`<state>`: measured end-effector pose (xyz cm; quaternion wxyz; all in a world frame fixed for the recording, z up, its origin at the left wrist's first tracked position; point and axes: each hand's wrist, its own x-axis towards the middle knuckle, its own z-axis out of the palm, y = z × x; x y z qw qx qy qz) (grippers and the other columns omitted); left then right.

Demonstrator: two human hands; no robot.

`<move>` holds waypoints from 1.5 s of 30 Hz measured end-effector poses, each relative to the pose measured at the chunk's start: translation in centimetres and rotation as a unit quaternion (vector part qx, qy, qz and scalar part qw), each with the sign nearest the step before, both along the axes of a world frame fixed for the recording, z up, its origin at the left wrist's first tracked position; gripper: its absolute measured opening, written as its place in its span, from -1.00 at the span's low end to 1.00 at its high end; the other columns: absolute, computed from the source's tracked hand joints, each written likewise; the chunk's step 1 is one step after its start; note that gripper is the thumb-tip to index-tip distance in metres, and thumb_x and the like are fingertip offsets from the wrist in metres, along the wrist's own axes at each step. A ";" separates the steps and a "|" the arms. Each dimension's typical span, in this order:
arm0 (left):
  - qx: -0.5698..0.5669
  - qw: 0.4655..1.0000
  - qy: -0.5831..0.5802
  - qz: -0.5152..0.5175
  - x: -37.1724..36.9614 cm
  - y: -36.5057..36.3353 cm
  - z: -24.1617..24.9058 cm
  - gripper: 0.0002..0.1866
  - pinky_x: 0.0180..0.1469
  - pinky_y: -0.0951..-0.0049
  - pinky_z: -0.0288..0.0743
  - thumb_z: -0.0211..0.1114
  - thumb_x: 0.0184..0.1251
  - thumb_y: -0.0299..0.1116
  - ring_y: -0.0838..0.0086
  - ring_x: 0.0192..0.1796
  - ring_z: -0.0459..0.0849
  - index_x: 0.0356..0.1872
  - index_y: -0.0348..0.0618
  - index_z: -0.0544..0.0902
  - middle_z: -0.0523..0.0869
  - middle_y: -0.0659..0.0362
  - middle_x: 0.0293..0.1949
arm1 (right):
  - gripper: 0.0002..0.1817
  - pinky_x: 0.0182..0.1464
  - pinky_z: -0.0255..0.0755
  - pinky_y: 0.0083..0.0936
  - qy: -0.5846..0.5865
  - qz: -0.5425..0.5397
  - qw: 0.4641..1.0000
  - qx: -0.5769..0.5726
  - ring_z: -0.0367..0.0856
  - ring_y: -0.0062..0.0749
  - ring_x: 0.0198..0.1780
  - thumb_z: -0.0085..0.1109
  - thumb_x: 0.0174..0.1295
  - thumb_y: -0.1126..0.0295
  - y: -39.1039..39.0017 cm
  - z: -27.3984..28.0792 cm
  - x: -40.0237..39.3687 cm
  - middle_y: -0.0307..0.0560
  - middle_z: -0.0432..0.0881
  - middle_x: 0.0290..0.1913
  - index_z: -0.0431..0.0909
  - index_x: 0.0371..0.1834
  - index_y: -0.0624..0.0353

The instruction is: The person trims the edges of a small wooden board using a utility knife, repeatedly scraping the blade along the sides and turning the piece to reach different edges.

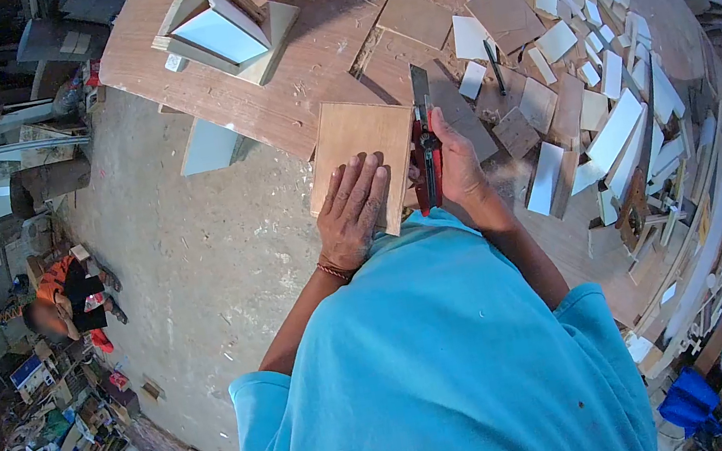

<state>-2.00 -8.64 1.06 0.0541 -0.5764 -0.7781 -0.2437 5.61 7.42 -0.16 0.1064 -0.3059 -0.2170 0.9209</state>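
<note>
A square wooden panel (358,142) with a light brown face sits at the front edge of the workbench, close to my body. My left hand (350,213) lies flat on its lower part, fingers stretched out and pointing away from me. Along the panel's right edge stands a red and black utility knife (428,155), its broad blade (420,86) extended and pointing away. My right hand (456,160) is closed around the knife from the right, thumb along its side. Some of its fingers are hidden behind the knife.
The wooden workbench (315,41) carries an angled wood-and-white assembly (230,35) at the back left. Many white and brown offcuts (558,42) cover its right side, with a dark pen-like stick (494,67) among them. A person (63,293) in orange crouches on the floor at left.
</note>
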 end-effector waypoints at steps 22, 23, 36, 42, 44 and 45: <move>-0.136 0.952 -0.183 0.205 -1.0 0.2 -0.5 -0.72 -0.38 0.23 0.43 0.13 -0.12 -0.56 0.11 -0.41 0.59 -0.28 -0.12 0.58 0.61 -0.02 -0.45 | -0.66 -0.27 0.34 -0.06 -0.255 0.247 0.678 0.644 0.52 0.13 -0.31 -0.18 0.23 0.21 -1.4 -5.4 2.3 0.28 0.53 -0.40 0.31 -0.17 0.32; -0.155 0.950 -0.169 0.214 -1.4 0.4 -0.5 -0.77 -0.40 0.21 0.42 0.13 -0.09 -0.53 0.11 -0.42 0.58 -0.33 -0.12 0.59 0.60 -0.02 -0.51 | -0.66 -0.27 0.34 -0.06 -0.255 0.246 0.679 0.643 0.52 0.13 -0.31 -0.18 0.23 0.21 -1.4 -5.6 2.5 0.28 0.53 -0.40 0.31 -0.17 0.32; -0.163 0.959 -0.119 0.198 -3.9 3.4 0.5 -0.86 -0.35 0.19 0.42 0.17 -0.19 -0.47 0.09 -0.41 0.58 -0.51 -0.18 0.61 0.59 -0.04 -0.55 | -0.72 -0.29 0.36 -0.03 -0.272 0.289 0.648 0.651 0.52 0.16 -0.31 -0.28 0.23 0.28 -2.7 -6.6 1.9 0.26 0.53 -0.41 0.31 -0.21 0.28; -0.234 0.937 -0.163 0.205 -4.7 3.6 0.3 -0.69 -0.21 0.20 0.42 0.23 -0.14 -0.37 0.07 -0.31 0.57 -0.29 -0.29 0.61 0.61 -0.11 -0.41 | -0.69 -0.26 0.35 -0.05 -0.277 0.306 0.660 0.628 0.51 0.16 -0.28 -0.26 0.24 0.25 -2.8 -5.5 1.2 0.26 0.54 -0.37 0.31 -0.16 0.28; -0.206 0.941 -0.163 0.213 -4.7 3.8 0.5 -0.70 -0.23 0.19 0.41 0.23 -0.16 -0.39 0.05 -0.34 0.57 -0.31 -0.29 0.61 0.60 -0.12 -0.44 | -0.68 -0.25 0.35 -0.05 -0.269 0.308 0.661 0.629 0.51 0.15 -0.26 -0.24 0.23 0.24 -2.9 -5.1 1.3 0.26 0.54 -0.37 0.31 -0.14 0.29; -0.206 0.941 -0.164 0.214 -4.9 3.8 0.5 -0.70 -0.23 0.19 0.41 0.23 -0.16 -0.39 0.05 -0.34 0.57 -0.31 -0.29 0.61 0.60 -0.12 -0.44 | -0.67 -0.24 0.34 -0.04 -0.259 0.298 0.671 0.627 0.50 0.15 -0.25 -0.22 0.23 0.23 -2.9 -5.2 1.3 0.27 0.53 -0.35 0.30 -0.13 0.28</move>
